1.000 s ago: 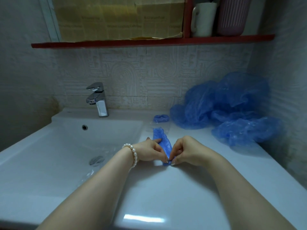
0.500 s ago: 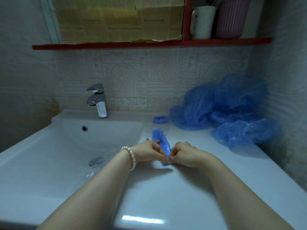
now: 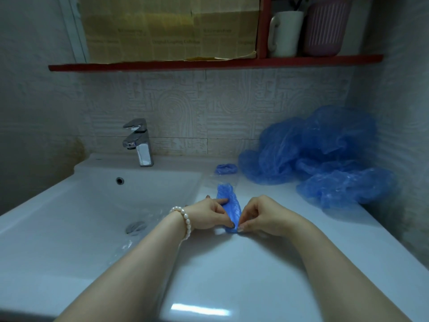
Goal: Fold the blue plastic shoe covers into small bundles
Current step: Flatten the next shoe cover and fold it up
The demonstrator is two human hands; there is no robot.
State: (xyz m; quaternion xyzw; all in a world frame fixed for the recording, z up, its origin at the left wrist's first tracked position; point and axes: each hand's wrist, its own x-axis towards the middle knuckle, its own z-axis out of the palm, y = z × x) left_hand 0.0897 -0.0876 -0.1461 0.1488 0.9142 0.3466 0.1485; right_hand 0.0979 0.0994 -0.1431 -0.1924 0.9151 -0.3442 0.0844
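Washbasin [image 3: 69,205] with chrome tap [image 3: 139,145] at left. On the white counter [image 3: 232,275] beside it, the left hand [image 3: 206,214], with a pearl bracelet [image 3: 185,221] at its wrist, pinches the near end of a narrow folded blue shoe cover [image 3: 228,203], one finger laid across the strip. The right hand [image 3: 260,214], fingers curled, pinches the same near end. Farther back lie a small finished bundle [image 3: 226,168] and, at right, a heap of unfolded covers [image 3: 325,154].
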